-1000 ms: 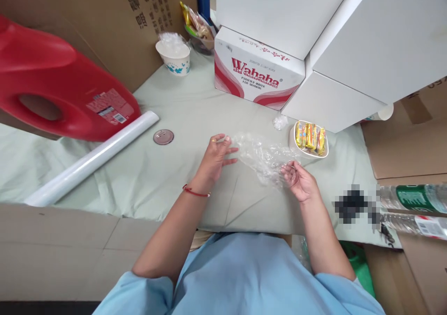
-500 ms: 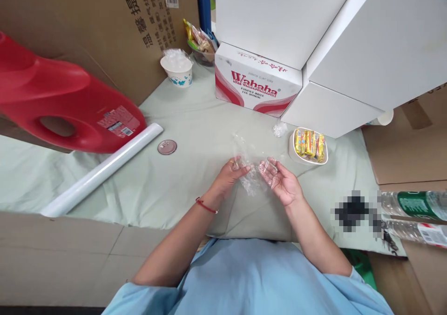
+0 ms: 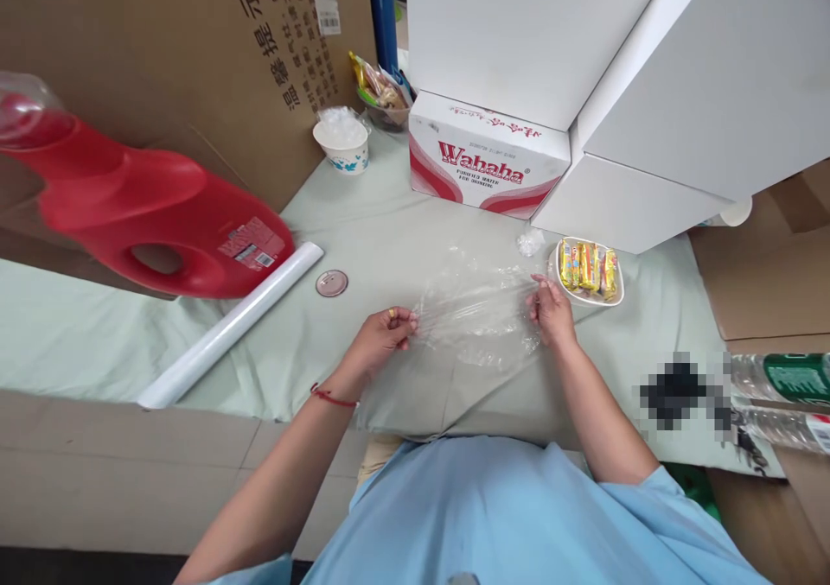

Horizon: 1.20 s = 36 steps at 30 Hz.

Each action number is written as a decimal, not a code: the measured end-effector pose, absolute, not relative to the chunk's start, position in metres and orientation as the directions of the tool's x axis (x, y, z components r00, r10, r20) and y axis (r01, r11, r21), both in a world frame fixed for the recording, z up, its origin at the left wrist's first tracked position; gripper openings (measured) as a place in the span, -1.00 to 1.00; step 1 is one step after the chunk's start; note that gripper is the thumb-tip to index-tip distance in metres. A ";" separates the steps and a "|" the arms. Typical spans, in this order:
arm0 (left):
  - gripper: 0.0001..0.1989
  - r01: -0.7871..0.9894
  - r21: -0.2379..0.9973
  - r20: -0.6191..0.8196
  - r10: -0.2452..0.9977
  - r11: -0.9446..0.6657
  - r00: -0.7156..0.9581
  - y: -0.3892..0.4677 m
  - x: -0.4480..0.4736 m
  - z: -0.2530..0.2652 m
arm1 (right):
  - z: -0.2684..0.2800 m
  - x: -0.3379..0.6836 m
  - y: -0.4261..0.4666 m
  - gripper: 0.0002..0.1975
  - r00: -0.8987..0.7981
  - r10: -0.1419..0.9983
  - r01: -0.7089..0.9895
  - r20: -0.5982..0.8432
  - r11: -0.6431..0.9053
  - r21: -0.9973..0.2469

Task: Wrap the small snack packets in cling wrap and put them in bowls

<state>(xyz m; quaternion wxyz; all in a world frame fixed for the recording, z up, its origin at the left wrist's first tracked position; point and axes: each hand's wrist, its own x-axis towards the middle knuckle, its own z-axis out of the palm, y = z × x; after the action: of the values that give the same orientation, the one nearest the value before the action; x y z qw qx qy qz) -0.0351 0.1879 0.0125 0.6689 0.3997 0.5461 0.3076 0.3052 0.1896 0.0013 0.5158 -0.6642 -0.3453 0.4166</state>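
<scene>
A thin, clear plastic cover (image 3: 476, 313), wrinkled and see-through, is stretched sideways above the pale green cloth. My left hand (image 3: 386, 334) pinches its left edge between thumb and fingers. At the opposite edge my right hand (image 3: 551, 308) has its fingers closed on the film. Just beyond that hand stands a white tub (image 3: 589, 300) holding several yellow snack packets (image 3: 589, 267). A crumpled ball of clear plastic (image 3: 530, 241) lies near the tub.
Left of my hands are a round metal disc (image 3: 332, 283), a white roll (image 3: 233, 326) and a large red jug (image 3: 194, 213). A paper cup (image 3: 343, 146) and a Wahaha carton (image 3: 486, 157) stand at the back. Plastic bottles (image 3: 778, 378) lie at the right edge.
My hands have moved apart, left hand leftward and right hand rightward. The bunched plastic between them is now spread out wide. My right hand's fingers have closed on its edge.
</scene>
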 end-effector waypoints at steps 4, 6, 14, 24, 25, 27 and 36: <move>-0.64 0.278 0.835 -0.533 0.825 0.475 0.191 0.170 -0.060 0.006 | -0.020 0.307 0.200 -0.40 0.307 0.928 0.227 -0.209 -0.285 -0.931; -0.71 0.473 0.789 -0.475 0.878 0.391 0.066 0.161 -0.066 0.010 | -0.027 0.310 0.201 -0.48 0.299 0.935 0.314 -0.192 -0.286 -0.905; -0.58 0.801 0.511 0.246 0.946 -0.312 0.212 0.168 -0.007 0.036 | -0.028 0.311 0.215 -0.61 0.197 0.978 0.535 -0.061 -0.159 -0.830; -0.35 0.923 0.207 -0.069 0.937 -0.323 0.343 0.198 0.018 -0.028 | -0.010 0.336 0.183 -0.50 0.256 0.944 0.777 0.208 -0.073 -0.625; -0.34 0.924 0.203 -0.074 0.935 -0.325 0.346 0.198 0.018 -0.028 | -0.008 0.330 0.170 -0.49 0.153 0.947 0.832 0.282 0.030 -0.553; -0.30 0.922 0.202 -0.092 0.930 -0.331 0.355 0.197 0.017 -0.027 | -0.010 0.316 0.144 -0.47 -0.111 0.941 0.874 0.319 0.246 -0.420; -0.29 0.922 0.214 -0.055 0.939 -0.322 0.340 0.196 0.016 -0.027 | -0.028 0.358 0.085 -0.51 -0.097 0.972 0.934 0.212 0.162 -0.317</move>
<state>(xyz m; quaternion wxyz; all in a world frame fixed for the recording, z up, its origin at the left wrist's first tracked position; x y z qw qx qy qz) 0.0164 0.1962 -0.0272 0.1040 0.8120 0.5729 0.0397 0.3578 0.0849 -0.0283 0.1878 -0.6453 -0.7388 0.0507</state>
